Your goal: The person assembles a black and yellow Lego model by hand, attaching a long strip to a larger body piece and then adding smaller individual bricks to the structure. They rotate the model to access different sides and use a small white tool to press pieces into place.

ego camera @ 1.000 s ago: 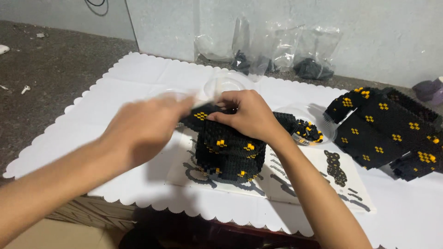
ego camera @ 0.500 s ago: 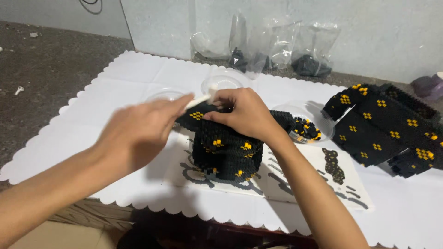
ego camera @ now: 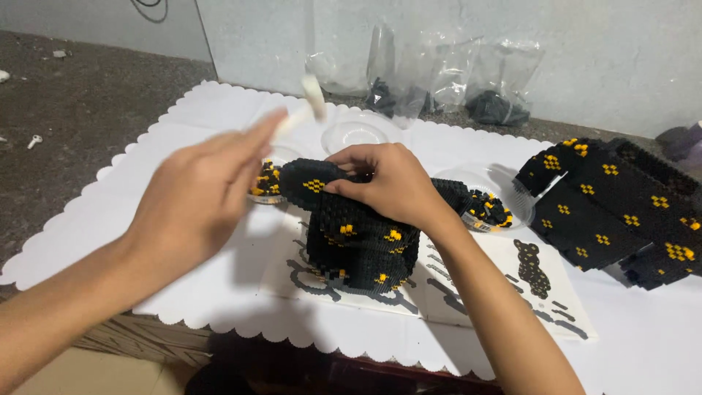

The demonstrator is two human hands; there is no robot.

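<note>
Right grip clamps black block model; left grip pinches white tool; dish holds bricks.

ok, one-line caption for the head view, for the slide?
Right hand steadies a black-and-yellow brick model on a white scalloped mat while the blurred left hand holds a small white tool.

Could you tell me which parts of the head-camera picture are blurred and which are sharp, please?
In the head view, the left hand and the white tool it holds are smeared by motion blur; the right hand on the black-and-yellow brick model is sharp; soft shadows fall on the white mat.
</note>
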